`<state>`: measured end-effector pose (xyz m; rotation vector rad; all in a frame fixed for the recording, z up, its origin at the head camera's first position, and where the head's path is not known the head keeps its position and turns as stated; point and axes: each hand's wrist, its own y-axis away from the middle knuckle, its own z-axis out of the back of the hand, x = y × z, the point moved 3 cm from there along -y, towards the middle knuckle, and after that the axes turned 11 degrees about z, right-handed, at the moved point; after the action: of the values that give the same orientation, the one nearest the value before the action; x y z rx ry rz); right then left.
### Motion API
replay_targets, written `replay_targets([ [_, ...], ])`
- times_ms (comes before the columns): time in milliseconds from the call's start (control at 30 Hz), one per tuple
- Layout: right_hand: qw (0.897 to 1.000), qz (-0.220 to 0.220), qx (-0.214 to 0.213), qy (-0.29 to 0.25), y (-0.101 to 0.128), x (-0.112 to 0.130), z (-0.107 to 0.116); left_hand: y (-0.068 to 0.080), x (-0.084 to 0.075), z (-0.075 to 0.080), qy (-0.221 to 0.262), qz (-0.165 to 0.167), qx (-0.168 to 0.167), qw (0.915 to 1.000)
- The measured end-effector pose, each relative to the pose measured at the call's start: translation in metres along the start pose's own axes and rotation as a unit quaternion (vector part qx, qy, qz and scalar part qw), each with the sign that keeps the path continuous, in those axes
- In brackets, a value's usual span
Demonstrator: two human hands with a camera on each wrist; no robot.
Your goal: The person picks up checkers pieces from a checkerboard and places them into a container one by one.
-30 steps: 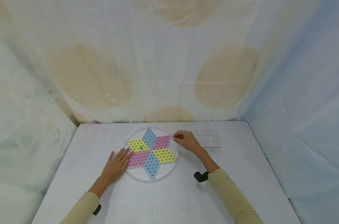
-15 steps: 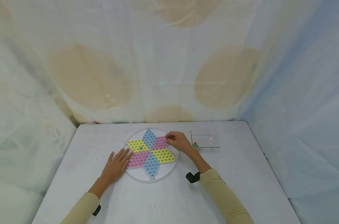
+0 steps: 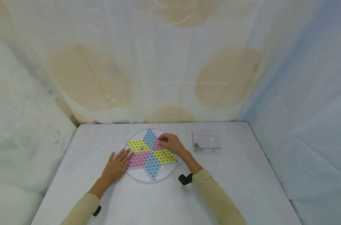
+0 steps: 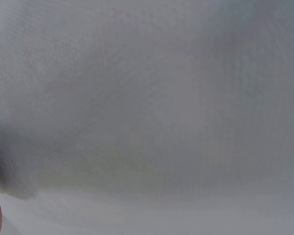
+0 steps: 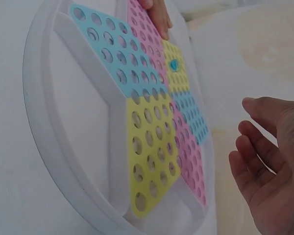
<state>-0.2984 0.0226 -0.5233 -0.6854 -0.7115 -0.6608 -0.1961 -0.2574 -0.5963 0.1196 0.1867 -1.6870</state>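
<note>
A round clear board [image 3: 138, 175] lies on the white table, and on it is a star of blue, yellow and pink perforated diamonds. One teal marble [image 3: 142, 149] sits in the left yellow diamond and shows again as the teal marble [image 5: 174, 64] in the right wrist view. My left hand [image 3: 117, 165] lies flat, its fingertips [image 5: 157, 14] on the lower-left pink diamond. My right hand [image 3: 170, 143] hovers over the upper-right pink diamond. Its fingers [image 5: 257, 147] are loosely curved. Whether they pinch something is not visible.
A small clear tray [image 3: 208, 140] stands to the right of the board with a marble or two [image 3: 196, 145] in its left corner. Draped cloth walls close in the table [image 3: 229, 181] at the back and both sides. The left wrist view shows only blurred white surface.
My right hand has moved left from beside the tray to over the board's upper-right pink diamond. The left hand and the board have stayed still.
</note>
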Motion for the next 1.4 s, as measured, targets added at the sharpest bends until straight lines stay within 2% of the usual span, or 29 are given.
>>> replay_targets([
  [233, 1.000, 0.011, 0.007, -0.006, -0.004, 0.002, -0.016, 0.000, 0.000, 0.001, 0.000, 0.000, 0.002, 1.0000],
  [433, 1.000, -0.005, 0.009, -0.022, -0.010, 0.004, -0.030, 0.000, 0.000, 0.001, 0.000, -0.004, -0.001, 1.0000],
  [767, 1.000, -0.003, 0.006, 0.002, -0.020, 0.000, -0.050, 0.001, -0.001, 0.002, -0.005, -0.001, 0.003, 1.0000],
  [967, 1.000, -0.012, 0.011, 0.021, -0.026, -0.002, -0.062, 0.000, -0.002, 0.002, 0.001, -0.007, -0.007, 0.9999],
  [1133, 0.999, -0.018, 0.013, 0.028, -0.027, -0.004, -0.072, 0.000, -0.002, 0.000, -0.005, -0.005, 0.000, 1.0000],
  [1400, 0.997, -0.053, 0.015, 0.049, -0.028, -0.004, -0.079, 0.000, -0.004, 0.002, 0.003, -0.008, 0.000, 1.0000],
])
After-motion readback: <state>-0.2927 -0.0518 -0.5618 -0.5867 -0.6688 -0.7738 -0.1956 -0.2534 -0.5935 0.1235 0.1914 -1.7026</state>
